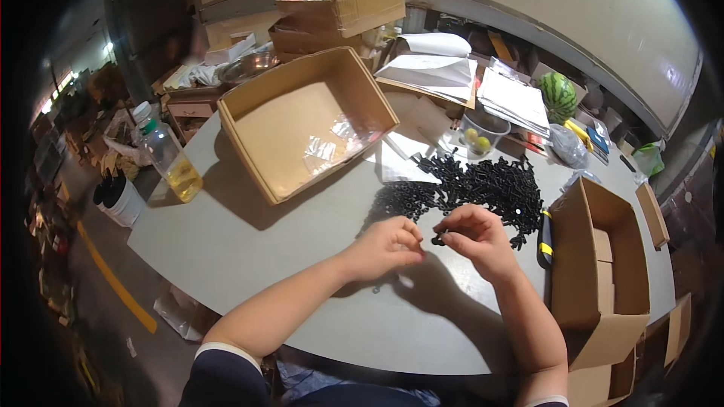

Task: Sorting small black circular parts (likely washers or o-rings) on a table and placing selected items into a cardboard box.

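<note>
My right hand point(480, 243) pinches a small black screw point(439, 239) between thumb and fingertips, just in front of a heap. My left hand point(386, 249) is a short way to the left, its fingers curled to the thumb; whatever it may hold is too small or hidden. Behind both hands spreads a large heap of black screws point(501, 190) on the grey table point(249, 256). At the heap's left side lie small black ring-like pieces point(400, 202). A single small ring point(376, 289) rests near my left wrist.
An open cardboard box point(290, 124) sits tilted at the back left, beside a bottle of yellow liquid point(170, 154). On the right are a black-and-yellow tool point(544, 237) and another open box point(577, 271). Papers point(513, 98), a tub of fruit point(483, 132) and a watermelon point(558, 96) line the back.
</note>
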Demonstrator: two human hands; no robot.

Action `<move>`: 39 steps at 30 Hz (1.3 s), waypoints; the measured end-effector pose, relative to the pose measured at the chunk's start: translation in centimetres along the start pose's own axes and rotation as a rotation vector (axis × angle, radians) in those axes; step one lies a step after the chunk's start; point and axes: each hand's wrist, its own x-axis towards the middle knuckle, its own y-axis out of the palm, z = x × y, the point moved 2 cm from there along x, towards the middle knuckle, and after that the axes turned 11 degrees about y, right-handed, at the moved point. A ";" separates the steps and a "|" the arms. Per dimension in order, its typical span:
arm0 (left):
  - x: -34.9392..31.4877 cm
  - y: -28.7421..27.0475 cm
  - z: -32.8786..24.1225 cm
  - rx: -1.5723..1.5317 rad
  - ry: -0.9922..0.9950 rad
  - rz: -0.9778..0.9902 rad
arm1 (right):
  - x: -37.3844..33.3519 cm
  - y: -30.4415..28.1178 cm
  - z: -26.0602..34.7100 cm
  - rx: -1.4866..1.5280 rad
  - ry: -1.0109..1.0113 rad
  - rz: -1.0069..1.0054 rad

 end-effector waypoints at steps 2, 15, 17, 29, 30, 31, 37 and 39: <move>-0.2 0.4 0.4 -0.047 -0.103 0.057 | -0.2 0.7 -0.1 0.026 -0.003 0.050; -0.3 0.4 -0.2 -0.158 -0.241 0.095 | 1.1 1.4 -1.5 -0.253 -0.222 -0.043; 0.1 -0.4 -0.5 -0.155 -0.155 0.046 | 1.3 0.4 -2.2 -0.596 -0.014 -0.151; 0.0 -1.7 -0.2 0.200 -0.010 -0.178 | 0.4 3.2 -4.2 -1.299 -0.252 -0.211; 0.0 -1.7 0.1 0.175 -0.029 -0.154 | 0.4 3.0 -3.9 -1.217 -0.192 -0.244; 0.0 -1.6 0.3 0.150 -0.047 -0.131 | 0.4 2.8 -3.6 -1.217 -0.191 -0.246; 0.1 0.1 -1.0 -0.025 -0.248 0.047 | 0.3 2.3 -0.9 -0.284 -0.283 -0.185; 0.0 0.3 -0.6 0.032 -0.226 0.135 | -0.2 3.3 0.6 -0.371 -0.326 -0.104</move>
